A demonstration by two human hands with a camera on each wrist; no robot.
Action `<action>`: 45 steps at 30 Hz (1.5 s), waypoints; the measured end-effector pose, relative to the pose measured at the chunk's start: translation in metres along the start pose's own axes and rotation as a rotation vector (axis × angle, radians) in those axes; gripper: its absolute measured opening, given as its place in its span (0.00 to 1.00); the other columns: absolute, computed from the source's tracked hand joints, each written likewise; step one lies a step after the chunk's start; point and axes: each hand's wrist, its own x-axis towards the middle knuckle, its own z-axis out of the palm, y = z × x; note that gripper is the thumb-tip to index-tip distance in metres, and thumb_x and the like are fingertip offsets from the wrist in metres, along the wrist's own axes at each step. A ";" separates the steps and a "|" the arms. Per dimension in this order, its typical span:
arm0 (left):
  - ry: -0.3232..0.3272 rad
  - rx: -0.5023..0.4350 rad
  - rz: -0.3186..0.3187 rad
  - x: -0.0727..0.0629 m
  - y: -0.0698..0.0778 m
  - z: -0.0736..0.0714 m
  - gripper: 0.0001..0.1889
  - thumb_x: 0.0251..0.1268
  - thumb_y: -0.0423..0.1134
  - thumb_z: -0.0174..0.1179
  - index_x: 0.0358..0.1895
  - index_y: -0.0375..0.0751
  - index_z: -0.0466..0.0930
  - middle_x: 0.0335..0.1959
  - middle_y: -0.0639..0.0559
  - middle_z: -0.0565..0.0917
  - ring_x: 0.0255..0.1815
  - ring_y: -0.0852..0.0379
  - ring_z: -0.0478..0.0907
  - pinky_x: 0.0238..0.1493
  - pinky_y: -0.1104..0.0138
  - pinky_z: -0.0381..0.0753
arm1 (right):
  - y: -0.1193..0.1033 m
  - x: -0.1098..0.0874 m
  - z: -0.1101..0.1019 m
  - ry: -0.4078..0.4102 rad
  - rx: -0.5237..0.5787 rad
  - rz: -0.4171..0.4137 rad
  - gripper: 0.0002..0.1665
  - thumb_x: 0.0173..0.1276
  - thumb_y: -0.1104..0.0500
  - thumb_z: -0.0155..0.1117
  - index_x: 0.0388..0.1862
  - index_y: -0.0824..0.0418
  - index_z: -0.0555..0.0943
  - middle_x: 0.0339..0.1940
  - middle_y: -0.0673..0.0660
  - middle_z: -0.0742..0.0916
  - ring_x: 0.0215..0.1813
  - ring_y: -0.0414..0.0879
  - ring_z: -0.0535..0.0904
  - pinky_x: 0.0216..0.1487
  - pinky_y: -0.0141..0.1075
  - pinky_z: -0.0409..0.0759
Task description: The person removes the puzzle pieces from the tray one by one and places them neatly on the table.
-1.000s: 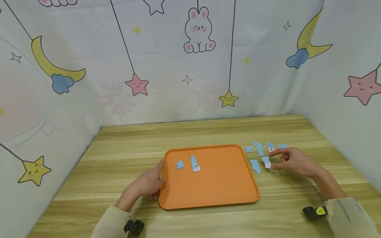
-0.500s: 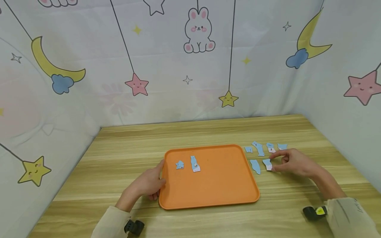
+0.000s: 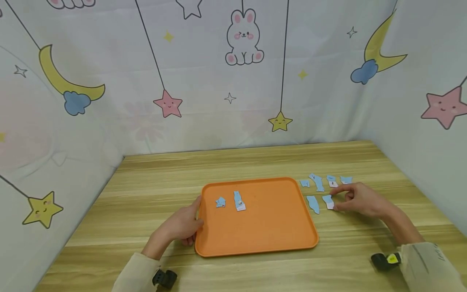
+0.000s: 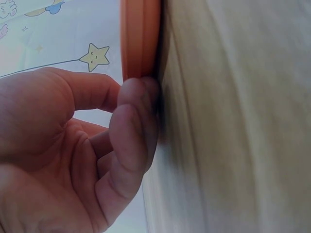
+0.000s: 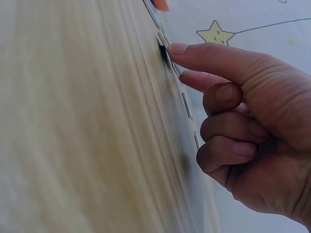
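Observation:
My right hand point(image 3: 361, 198) pinches a small light-blue and white puzzle piece point(image 3: 328, 202) between thumb and index finger, right of the orange tray point(image 3: 270, 227). Its other fingers are curled in. Seen edge-on in the right wrist view, the thin piece point(image 5: 167, 51) tilts a little off the table at one end, with a dark shadow under it. At the tray's left rim, my left hand point(image 3: 182, 222) grips the edge. In the left wrist view its fingertips point(image 4: 127, 128) meet the orange rim point(image 4: 138, 39).
Several loose pieces lie beside the tray, among them a long piece point(image 3: 313, 204), a branching piece point(image 3: 317, 182) and a small piece point(image 3: 304, 183). Inside the tray are a joined cluster point(image 3: 220, 202) and a tall joined strip point(image 3: 238, 201). A printed curtain point(image 3: 204, 134) borders the table.
The piece at my right hand has shifted slightly right and toward me, turning a little. My index finger has come down to its edge. My left hand and the tray stay still.

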 end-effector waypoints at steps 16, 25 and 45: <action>-0.003 -0.003 0.005 0.001 -0.002 0.000 0.41 0.77 0.30 0.50 0.87 0.36 0.42 0.14 0.47 0.81 0.09 0.58 0.75 0.13 0.63 0.80 | -0.003 -0.001 -0.001 -0.006 -0.011 0.015 0.33 0.66 0.57 0.78 0.65 0.73 0.80 0.19 0.44 0.63 0.22 0.35 0.55 0.23 0.31 0.60; -0.004 0.003 0.000 0.002 -0.001 -0.001 0.41 0.76 0.29 0.51 0.87 0.33 0.42 0.14 0.47 0.81 0.09 0.58 0.75 0.14 0.64 0.81 | -0.010 0.000 -0.004 -0.001 -0.008 -0.001 0.35 0.66 0.55 0.78 0.67 0.72 0.80 0.19 0.43 0.63 0.22 0.35 0.56 0.23 0.33 0.61; -0.004 0.011 -0.001 0.003 -0.004 0.000 0.41 0.77 0.30 0.51 0.87 0.33 0.42 0.15 0.47 0.81 0.09 0.58 0.75 0.14 0.64 0.80 | -0.025 -0.001 -0.002 0.016 -0.005 -0.033 0.36 0.67 0.55 0.77 0.69 0.70 0.79 0.19 0.44 0.66 0.20 0.34 0.57 0.21 0.32 0.63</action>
